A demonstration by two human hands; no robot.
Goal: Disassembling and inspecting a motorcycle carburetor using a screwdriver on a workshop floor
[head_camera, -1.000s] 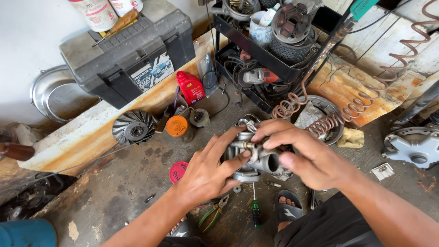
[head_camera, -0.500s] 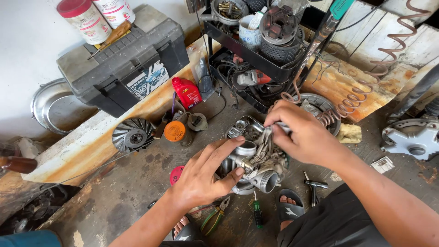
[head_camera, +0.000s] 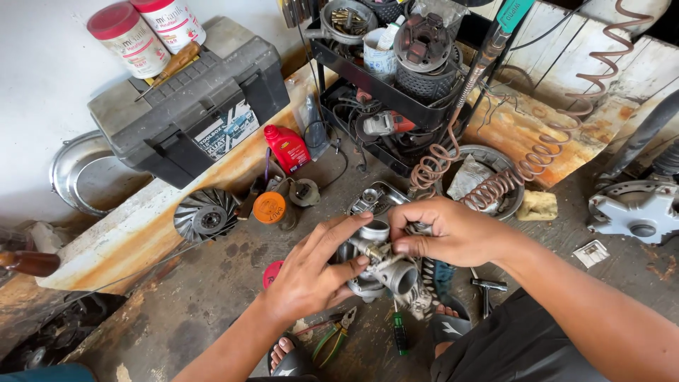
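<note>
Metal dominates the middle of the frame: a dull grey cast carburettor (head_camera: pixel 378 265), knobbly, with a round open throat facing lower right, sits between both hands just below centre. Left hand (head_camera: pixel 311 272) comes up from the lower left, palm cupping the carburettor's near side, index finger stretched over its top and thumb pressed on its front. Right hand (head_camera: pixel 445 230) reaches in from the right with the wrist bent, fingers curled and pinched on a small fitting at the carburettor's upper edge. Below lies stained, rough concrete floor (head_camera: pixel 177 311). Left of the hands lie a finned black fan wheel (head_camera: pixel 206 216) and an orange-capped can (head_camera: pixel 270 209); a glossy red plastic bottle (head_camera: pixel 286 148) stands above them. At upper left sits a scuffed grey plastic toolbox (head_camera: pixel 187 106) with two red-lidded tins (head_camera: pixel 145 32) on it. A coppery coiled hose (head_camera: pixel 537 152) loops across the upper right beside a black wire rack (head_camera: pixel 385 88) of parts.
</note>
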